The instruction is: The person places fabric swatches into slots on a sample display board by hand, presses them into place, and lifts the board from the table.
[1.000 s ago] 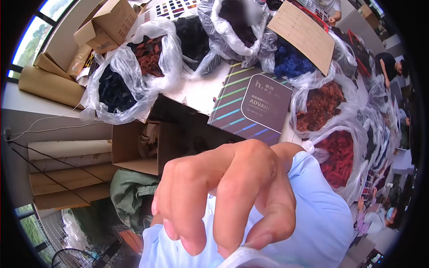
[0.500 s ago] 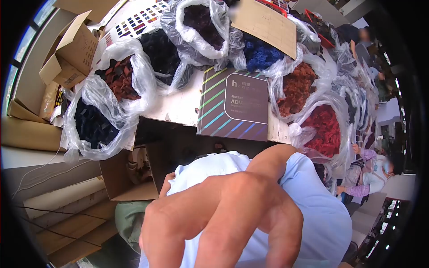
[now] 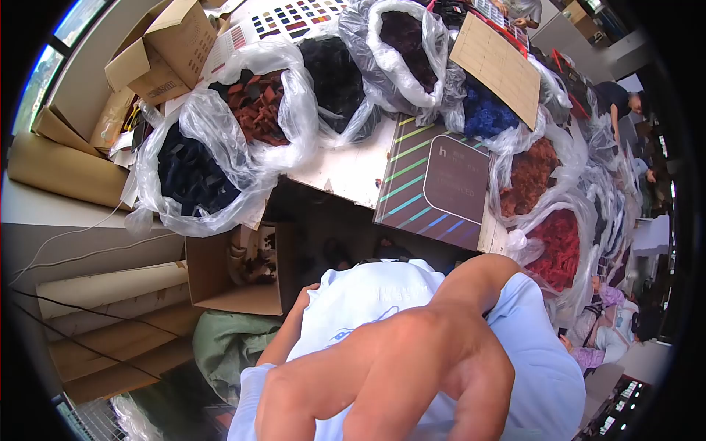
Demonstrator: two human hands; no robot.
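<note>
My right hand (image 3: 401, 367) is very close to the camera, in front of my light blue shirt (image 3: 382, 294). Its fingers bend downward around something I cannot make out, and the fingertips are cut off by the lower edge. My left forearm (image 3: 288, 334) runs down beside the shirt, with the hand mostly hidden behind it. Beyond my right hand, a dark box with coloured stripes (image 3: 441, 184) lies at the near edge of the white table (image 3: 346, 173). Open plastic bags of dark blue pieces (image 3: 195, 173) and red-brown pieces (image 3: 257, 110) stand left of it.
Bags of orange-brown pieces (image 3: 529, 176) and red pieces (image 3: 557, 250) are at the right. A cardboard sheet (image 3: 496, 66) partly covers blue pieces (image 3: 485, 110). An open carton (image 3: 239, 298) sits below the table. A person in a patterned top (image 3: 610, 327) is at the far right.
The camera view has swung and tilted between frames. My right hand stays bent near the lens and sits lower than a second ago; its fingertips have left the frame.
</note>
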